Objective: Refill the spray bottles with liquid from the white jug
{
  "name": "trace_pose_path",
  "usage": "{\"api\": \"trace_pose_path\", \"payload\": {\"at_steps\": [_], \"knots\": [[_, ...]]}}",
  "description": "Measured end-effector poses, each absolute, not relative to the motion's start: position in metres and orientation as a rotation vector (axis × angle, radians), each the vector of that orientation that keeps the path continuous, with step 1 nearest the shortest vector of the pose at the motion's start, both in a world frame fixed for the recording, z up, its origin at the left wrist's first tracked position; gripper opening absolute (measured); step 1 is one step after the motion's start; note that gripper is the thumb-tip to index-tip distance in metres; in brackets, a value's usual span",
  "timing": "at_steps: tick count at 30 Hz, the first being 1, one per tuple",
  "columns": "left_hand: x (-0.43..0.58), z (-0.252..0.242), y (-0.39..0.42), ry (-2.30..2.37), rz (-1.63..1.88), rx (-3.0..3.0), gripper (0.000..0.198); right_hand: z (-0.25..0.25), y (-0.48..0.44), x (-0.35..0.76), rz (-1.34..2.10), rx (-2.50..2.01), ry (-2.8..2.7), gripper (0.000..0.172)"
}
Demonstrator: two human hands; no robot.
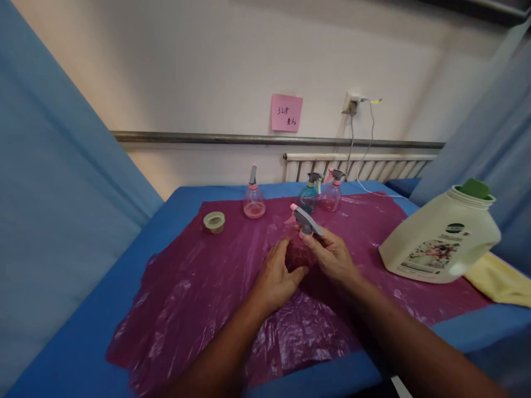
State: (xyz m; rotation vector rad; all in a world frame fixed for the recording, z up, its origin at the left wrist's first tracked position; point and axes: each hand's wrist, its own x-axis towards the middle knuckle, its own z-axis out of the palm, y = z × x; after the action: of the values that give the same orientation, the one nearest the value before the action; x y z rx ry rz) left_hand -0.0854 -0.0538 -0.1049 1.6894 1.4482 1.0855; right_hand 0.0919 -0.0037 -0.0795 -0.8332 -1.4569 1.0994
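I see the bottle (pixel 297 255) roughly upright between both hands, over the purple sheet (pixel 194 287); fingers of the left hand (pixel 277 279) cup its body, those of the right hand (pixel 334 257) clamp its neck, just under the spray head (pixel 307 221).

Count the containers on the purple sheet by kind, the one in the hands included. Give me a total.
Spray bottles: 4 (held bottle, teal bottle, bottle beside the teal one, bottle near the tub)
Small tub: 1
Large cream jug: 1
Total: 6 containers
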Motion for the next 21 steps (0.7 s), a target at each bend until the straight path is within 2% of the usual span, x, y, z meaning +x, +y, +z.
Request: {"api": "trace_pose_path", "payload": {"at_steps": [5,9,16,21], "knots": [[-0.085,-0.099,-0.054,1.397,1.090,1.684,0.072,-0.084,-0.006,0.079,1.011,-0.892,-1.329,0.033],[-0.085,-0.095,-0.052,1.265,1.116,1.693,0.063,-0.079,-0.008,0.065,0.973,-0.975,-1.196,0.041],[-0.088,-0.095,-0.049,1.302,1.083,1.679,0.075,-0.075,-0.004,0.046,0.953,-1.074,-1.132,0.051],[-0.091,-0.103,-0.048,1.290,1.120,1.644,0.068,-0.076,-0.009,0.060,1.020,-0.952,-1.253,0.068]]}}
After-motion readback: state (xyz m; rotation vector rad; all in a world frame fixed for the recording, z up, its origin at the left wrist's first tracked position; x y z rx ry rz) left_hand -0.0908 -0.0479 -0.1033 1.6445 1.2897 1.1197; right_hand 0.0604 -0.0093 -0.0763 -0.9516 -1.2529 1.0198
